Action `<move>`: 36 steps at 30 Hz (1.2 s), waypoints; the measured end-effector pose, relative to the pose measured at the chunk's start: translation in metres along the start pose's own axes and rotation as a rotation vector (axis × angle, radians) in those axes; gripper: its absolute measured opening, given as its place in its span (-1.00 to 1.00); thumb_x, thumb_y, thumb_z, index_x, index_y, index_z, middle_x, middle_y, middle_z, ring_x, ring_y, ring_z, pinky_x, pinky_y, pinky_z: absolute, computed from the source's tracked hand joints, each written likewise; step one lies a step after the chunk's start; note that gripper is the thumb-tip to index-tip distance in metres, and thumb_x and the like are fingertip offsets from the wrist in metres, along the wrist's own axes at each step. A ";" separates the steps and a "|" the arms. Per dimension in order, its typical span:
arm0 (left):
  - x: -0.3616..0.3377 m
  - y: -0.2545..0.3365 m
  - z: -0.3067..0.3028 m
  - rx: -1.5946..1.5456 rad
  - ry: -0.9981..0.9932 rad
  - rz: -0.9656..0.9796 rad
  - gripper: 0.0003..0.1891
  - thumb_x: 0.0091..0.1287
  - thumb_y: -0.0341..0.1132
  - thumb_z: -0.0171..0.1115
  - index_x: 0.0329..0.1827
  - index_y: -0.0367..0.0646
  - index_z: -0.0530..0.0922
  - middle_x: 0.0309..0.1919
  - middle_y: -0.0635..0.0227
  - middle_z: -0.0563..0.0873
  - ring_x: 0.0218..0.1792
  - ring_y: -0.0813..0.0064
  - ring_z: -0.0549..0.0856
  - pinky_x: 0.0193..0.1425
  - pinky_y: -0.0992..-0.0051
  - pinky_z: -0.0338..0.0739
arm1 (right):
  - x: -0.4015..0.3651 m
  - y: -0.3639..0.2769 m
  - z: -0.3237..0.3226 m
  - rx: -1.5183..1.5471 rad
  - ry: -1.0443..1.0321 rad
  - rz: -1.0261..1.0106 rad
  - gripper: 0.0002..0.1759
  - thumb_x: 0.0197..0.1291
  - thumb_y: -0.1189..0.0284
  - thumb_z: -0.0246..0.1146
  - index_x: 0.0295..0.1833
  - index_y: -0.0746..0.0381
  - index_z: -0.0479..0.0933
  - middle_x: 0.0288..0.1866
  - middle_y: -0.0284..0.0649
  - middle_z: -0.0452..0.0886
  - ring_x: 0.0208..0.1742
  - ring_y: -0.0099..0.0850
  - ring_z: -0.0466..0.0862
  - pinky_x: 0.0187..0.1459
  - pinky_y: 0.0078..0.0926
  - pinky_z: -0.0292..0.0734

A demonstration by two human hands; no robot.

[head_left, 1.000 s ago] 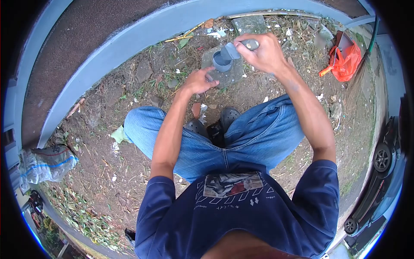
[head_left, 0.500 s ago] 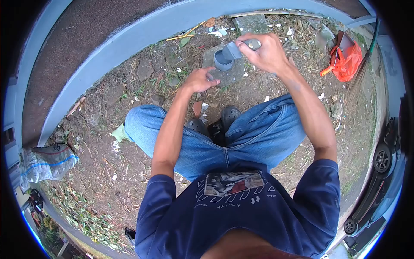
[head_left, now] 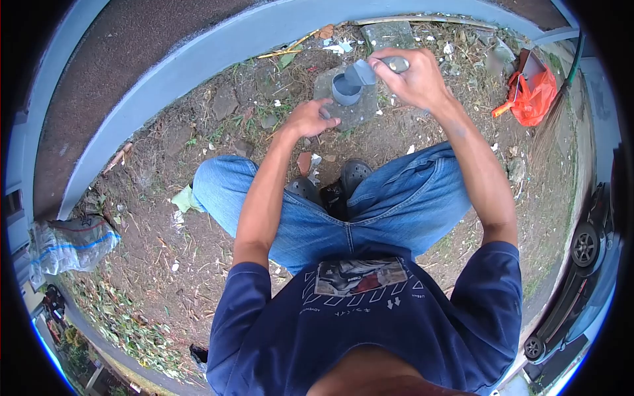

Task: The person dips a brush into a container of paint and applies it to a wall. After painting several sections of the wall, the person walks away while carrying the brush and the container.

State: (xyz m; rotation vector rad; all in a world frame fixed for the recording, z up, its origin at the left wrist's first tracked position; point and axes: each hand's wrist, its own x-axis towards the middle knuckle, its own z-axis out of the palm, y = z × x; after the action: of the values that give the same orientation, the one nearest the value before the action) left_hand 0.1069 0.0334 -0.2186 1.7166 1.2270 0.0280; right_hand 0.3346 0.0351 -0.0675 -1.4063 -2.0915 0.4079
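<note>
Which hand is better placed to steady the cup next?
Left, I'd say. The left hand is close beside the cup, fingers spread, with no tool visible in it. The right hand is taken up with the scraper, its blade at the cup's mouth.

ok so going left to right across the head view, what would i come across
sack → green scrap → left hand → pot → right hand → red bag
</note>
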 end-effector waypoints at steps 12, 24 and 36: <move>-0.005 0.002 -0.005 -0.025 0.057 0.000 -0.25 0.16 0.00 0.41 0.38 -0.16 0.39 -0.02 0.19 0.73 0.03 0.28 0.68 0.19 0.34 0.51 | -0.004 0.025 -0.014 0.377 -0.001 0.402 -0.75 0.20 0.35 0.27 -0.13 0.26 0.71 -0.29 -0.22 0.74 -0.42 -0.55 0.70 -0.37 -0.60 0.57; -0.011 0.004 -0.011 -0.001 0.064 -0.011 -0.22 0.17 0.05 0.39 0.40 -0.12 0.36 0.05 0.20 0.69 0.09 0.24 0.67 0.25 0.31 0.50 | -0.006 0.042 -0.021 0.512 0.116 0.605 -0.72 0.25 0.34 0.26 -0.11 0.35 0.67 -0.40 -0.22 0.70 -0.54 -0.61 0.60 -0.55 -0.67 0.41; -0.007 -0.003 -0.010 -0.056 0.047 0.034 -0.23 0.18 0.05 0.39 0.41 -0.12 0.35 0.10 0.14 0.66 0.06 0.25 0.68 0.23 0.31 0.51 | -0.004 0.038 -0.032 0.515 0.185 0.731 -0.64 0.29 0.18 0.19 -0.15 0.27 0.67 -0.57 -0.38 0.59 -0.61 -0.71 0.42 -0.56 -0.73 0.17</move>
State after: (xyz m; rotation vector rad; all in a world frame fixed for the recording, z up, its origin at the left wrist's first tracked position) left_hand 0.0965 0.0349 -0.2123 1.6963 1.2203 0.1228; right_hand 0.3830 0.0446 -0.0644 -1.7434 -1.1440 0.9766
